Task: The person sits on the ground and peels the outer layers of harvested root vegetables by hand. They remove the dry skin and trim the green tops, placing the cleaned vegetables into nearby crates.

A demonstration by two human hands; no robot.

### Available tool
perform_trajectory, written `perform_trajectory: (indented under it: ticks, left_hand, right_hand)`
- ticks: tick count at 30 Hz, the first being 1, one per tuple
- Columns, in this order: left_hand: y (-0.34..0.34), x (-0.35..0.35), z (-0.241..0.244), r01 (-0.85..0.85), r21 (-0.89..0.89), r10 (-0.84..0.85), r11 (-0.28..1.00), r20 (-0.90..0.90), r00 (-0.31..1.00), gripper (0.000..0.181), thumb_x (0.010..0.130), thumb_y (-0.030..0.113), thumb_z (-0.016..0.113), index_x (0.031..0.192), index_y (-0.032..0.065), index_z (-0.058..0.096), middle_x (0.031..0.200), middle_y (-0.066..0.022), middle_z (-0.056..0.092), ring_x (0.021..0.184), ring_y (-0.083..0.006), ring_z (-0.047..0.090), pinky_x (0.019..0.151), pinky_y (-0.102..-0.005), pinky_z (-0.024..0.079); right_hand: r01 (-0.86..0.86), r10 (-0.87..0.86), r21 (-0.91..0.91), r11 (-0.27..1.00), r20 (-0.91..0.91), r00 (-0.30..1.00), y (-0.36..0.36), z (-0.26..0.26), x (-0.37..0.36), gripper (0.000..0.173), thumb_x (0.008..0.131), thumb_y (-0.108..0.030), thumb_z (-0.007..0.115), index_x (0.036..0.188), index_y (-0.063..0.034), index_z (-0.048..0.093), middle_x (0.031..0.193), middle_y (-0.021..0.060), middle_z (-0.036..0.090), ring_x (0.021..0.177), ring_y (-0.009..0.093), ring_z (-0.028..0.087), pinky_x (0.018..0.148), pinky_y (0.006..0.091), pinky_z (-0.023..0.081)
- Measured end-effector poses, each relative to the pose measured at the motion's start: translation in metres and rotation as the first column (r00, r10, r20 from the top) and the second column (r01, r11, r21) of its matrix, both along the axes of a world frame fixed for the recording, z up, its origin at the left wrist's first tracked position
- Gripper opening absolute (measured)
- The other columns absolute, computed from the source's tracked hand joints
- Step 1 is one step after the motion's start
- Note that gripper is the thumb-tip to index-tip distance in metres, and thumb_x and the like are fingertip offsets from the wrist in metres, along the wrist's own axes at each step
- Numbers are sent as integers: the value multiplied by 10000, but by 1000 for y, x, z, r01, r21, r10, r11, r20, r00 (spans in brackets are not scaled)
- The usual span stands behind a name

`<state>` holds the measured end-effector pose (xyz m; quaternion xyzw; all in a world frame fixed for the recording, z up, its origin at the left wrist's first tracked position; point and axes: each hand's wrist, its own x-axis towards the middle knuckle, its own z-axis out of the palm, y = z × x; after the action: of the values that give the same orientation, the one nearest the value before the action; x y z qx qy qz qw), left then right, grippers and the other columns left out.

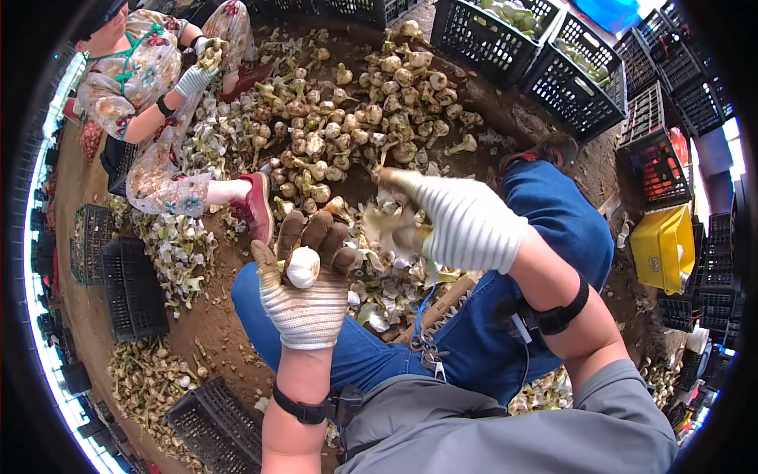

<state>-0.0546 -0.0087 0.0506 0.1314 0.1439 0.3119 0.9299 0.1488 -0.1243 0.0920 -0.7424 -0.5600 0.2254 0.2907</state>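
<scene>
My left hand (311,284), in a striped knit glove with dirty brown fingers, lies palm up above my left knee. A clean white garlic bulb (303,267) rests on its palm, with the fingers apart around it. To the right, my right hand (453,213), in a similar white striped glove, is over the peelings, its fingers pointing left. Blurred husk-like material (394,228) is just below its fingers; whether the hand grips any of it cannot be told. Beyond both hands lies a heap of untrimmed garlic bulbs (355,121) with stems.
A co-worker (139,83) in striped gloves sits at the upper left. Garlic skins (379,284) cover the ground between my knees. Black plastic crates (574,89) stand at the upper right, others (135,290) at the left. A yellow bin (660,249) is at the right.
</scene>
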Motion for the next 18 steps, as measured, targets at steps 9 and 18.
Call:
perform_trajectory:
  ticks: [9,18]
  left_hand:
    - [-13,5,-4,-41,458,141,888,-186,972,655,1015,547,416,1290,-25,580,1350,-212,574,1181,-292,603,1019,-458,498]
    - [-19,14,-17,80,656,374,750,-520,768,688,984,602,470,1234,-27,591,1170,-120,641,1003,-185,653,858,-304,544]
  right_hand:
    - [-235,132,-122,964,-547,827,8,7,-24,444,936,-443,577,1109,-48,679,886,203,698,827,313,694,745,394,526]
    - [-55,4,-57,997,-656,755,9,-3,-36,242,938,-249,577,959,-24,663,758,146,648,680,202,601,670,360,491]
